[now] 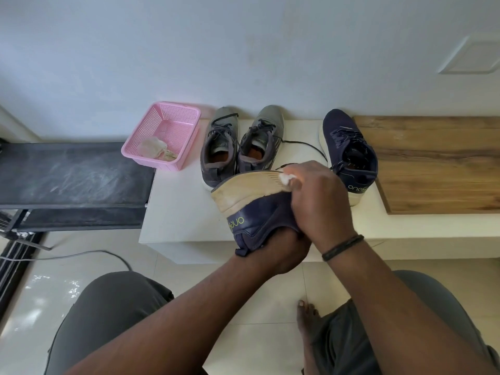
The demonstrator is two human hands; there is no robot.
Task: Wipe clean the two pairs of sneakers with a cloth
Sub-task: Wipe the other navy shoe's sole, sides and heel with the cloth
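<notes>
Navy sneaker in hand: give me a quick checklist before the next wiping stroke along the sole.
1. Navy sneaker held steady by left hand: ok.
2. Sole turned up and exposed: ok.
3. White cloth gripped in right hand: ok.
4. Cloth touching the sole: ok.
5. Sole clean: not ok, looks tan and grimy.
6. Spare cloth in pink basket: ok.

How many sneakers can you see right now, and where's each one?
4. Two grey sneakers stand side by side on the white bench beside the pink basket. One navy sneaker stands further right. The other navy sneaker is held sole-up in the left hand.
</notes>
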